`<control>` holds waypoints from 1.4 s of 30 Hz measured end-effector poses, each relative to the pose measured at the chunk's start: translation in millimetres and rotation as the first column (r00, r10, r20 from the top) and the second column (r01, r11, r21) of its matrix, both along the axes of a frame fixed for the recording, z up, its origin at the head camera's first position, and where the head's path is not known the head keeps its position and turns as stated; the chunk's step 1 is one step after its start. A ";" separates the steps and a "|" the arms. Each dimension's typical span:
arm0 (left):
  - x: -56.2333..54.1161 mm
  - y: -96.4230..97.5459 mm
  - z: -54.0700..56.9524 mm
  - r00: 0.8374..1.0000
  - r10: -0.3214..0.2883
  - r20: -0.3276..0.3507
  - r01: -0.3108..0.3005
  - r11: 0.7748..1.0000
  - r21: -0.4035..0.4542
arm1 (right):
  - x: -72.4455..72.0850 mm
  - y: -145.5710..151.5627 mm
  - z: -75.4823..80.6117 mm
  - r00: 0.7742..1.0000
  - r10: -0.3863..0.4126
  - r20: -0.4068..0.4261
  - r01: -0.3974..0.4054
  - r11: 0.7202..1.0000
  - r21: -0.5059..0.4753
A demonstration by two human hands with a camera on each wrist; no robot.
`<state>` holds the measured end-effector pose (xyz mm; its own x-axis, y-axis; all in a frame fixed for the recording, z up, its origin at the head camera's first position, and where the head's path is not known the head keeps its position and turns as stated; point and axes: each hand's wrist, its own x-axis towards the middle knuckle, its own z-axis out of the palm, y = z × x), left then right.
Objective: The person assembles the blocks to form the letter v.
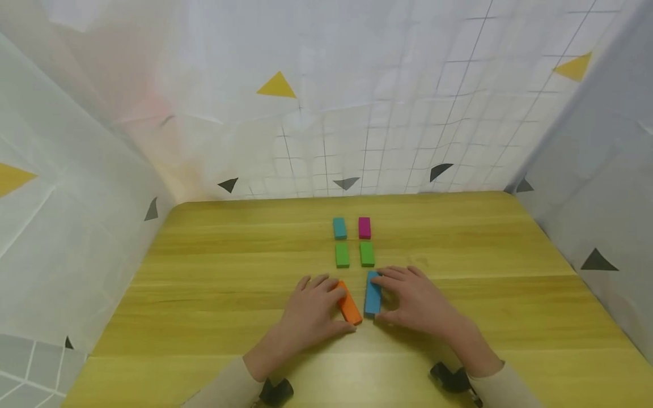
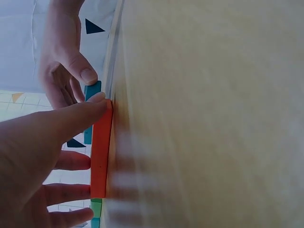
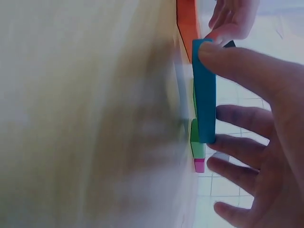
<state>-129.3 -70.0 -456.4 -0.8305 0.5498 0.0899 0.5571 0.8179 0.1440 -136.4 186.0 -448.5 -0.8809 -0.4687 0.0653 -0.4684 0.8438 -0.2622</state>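
My left hand [image 1: 312, 311] is at an orange block [image 1: 349, 304] that lies slanted on the table. Its thumb is at the block's near end, and the fingers reach along the left side to the far end. Just right of that, my right hand [image 1: 420, 300] holds a blue block [image 1: 373, 294] lengthwise, thumb at the near end and fingertips at the far end. The right wrist view shows the thumb pressed on the end of this blue block [image 3: 205, 95]. In the left wrist view the thumb meets the end of the orange block [image 2: 100, 147].
Beyond the hands, two green blocks [image 1: 342, 255] lie side by side. Behind them are a teal block [image 1: 339, 228] and a magenta block [image 1: 364, 228]. White sheets with triangles [image 1: 347, 102] wall in the back and sides of the wooden table [image 1: 214, 272].
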 end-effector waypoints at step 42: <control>0.1 -0.5 -0.9 1.000 0.002 0.010 -0.002 1.000 0.007 | 23.2 -11.4 -7.1 0.995 -0.068 -0.072 0.068 0.998 0.005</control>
<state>-129.2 -70.5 -457.3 -0.8325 0.5475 0.0851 0.5538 0.8180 0.1555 -113.2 174.6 -455.7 -0.9038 -0.4087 0.1266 -0.4275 0.8760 -0.2235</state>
